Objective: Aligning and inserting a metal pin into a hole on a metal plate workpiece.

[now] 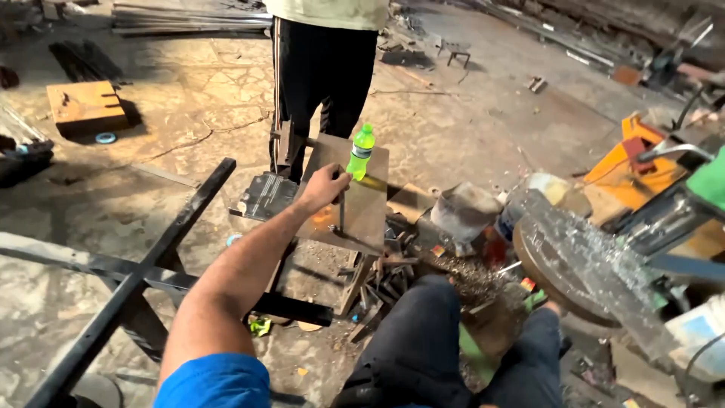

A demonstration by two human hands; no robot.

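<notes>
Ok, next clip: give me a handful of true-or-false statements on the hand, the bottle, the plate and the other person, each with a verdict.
1. The left hand grips an upright thin metal rod over the rusty metal plate. True.
2. The green plastic bottle lies on its side on the floor. False: it stands upright on the plate.
3. Another person in black trousers stands just beyond the plate. True.
4. The right hand rests on the bottle's cap. False: no right hand is in view.
5. The person wears a blue sleeve on the left arm. True.
</notes>
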